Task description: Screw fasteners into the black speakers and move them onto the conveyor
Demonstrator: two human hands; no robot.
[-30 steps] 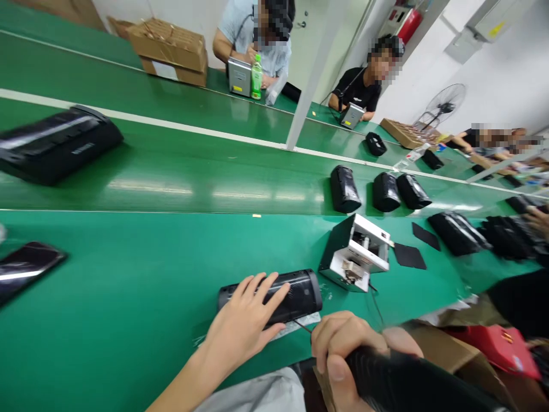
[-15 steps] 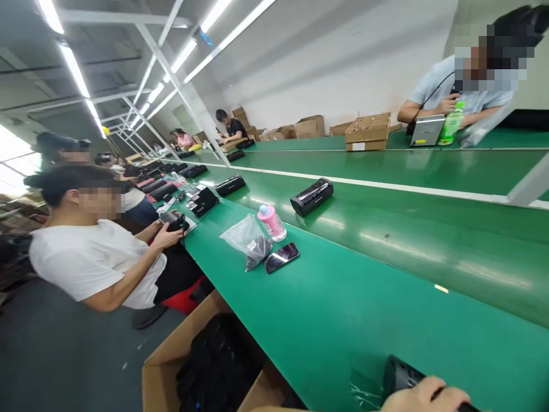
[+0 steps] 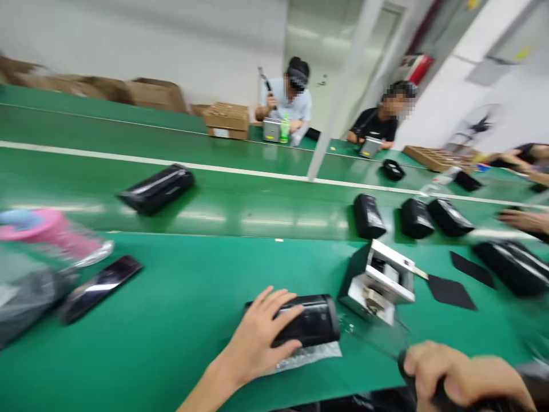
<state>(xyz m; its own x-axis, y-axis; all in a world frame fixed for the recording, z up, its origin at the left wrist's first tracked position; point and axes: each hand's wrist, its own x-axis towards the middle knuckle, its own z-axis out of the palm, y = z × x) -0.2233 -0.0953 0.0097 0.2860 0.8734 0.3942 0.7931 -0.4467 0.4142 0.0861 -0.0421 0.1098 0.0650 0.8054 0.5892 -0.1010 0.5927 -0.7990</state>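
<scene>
A black cylindrical device, shaped like a portable speaker, lies on its side on the green bench over a piece of clear plastic wrap. My left hand grips it from above, fingers spread across its top and thumb along its near side. At the lower right, my right hand is closed around the black handle of a screwdriver. Its thin shaft points left toward the device and is blurred by motion; the tip is hard to make out. Between and beyond my hands stands a white and black machine with an open front.
A phone, a pink bottle and a grey bag lie at left. More black devices sit on the green belt. Flat black pieces are at right. Co-workers sit across; another person's hand reaches in at right.
My view has swung right, from the left-hand co-workers to the bench ahead. My left hand on the device and my right hand with the screwdriver now show; earlier only part of one hand was visible.
</scene>
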